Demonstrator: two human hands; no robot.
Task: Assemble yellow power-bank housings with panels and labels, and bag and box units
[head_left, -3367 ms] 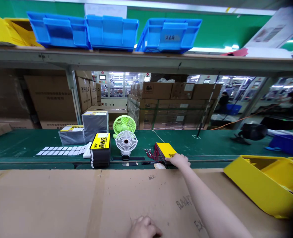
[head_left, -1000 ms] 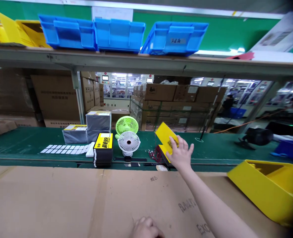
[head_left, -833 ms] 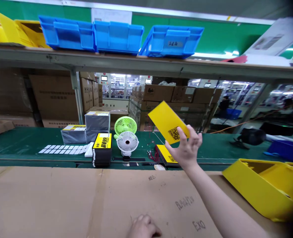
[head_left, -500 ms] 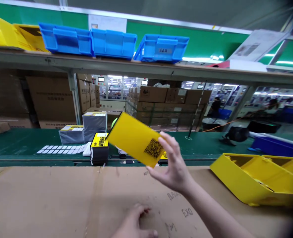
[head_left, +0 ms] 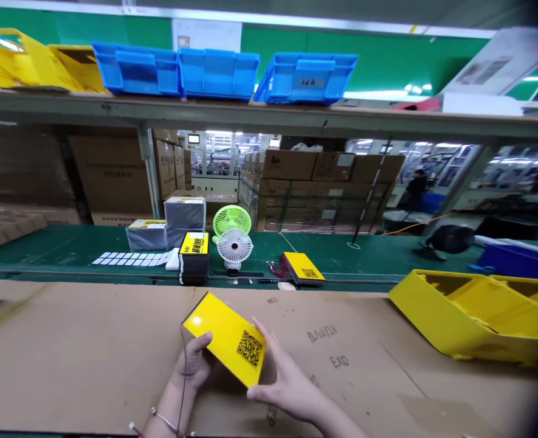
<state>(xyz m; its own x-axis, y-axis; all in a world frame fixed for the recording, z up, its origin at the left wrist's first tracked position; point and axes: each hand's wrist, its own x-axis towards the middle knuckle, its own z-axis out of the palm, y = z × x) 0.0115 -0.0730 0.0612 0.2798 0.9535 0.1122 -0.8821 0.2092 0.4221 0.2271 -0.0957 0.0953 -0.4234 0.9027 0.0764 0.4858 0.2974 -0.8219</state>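
A flat yellow panel (head_left: 225,331) with a black QR code is held tilted above the cardboard sheet (head_left: 113,353). My left hand (head_left: 196,364) grips its lower left edge, thumb on the face. At the right end, my right hand (head_left: 282,377) pinches it between thumb and fingers. A thin dark red wire hangs from the panel's left corner past my left wrist, and a small white connector (head_left: 134,427) shows beside that wrist. Behind, a similar yellow panel stack (head_left: 304,267) with red wires lies on the green bench, and a banded stack (head_left: 194,258) stands further left.
A white fan (head_left: 234,248) and a green fan (head_left: 231,220) stand on the green bench (head_left: 269,240). Grey wrapped blocks (head_left: 185,222) and a white label sheet (head_left: 129,259) are to their left. A yellow bin (head_left: 469,316) sits at right; blue bins (head_left: 305,78) line the shelf above.
My right hand has brought the yellow panel down and toward me from above the bench. My left hand has risen from the cardboard and taken hold of the panel. The fans are uncovered.
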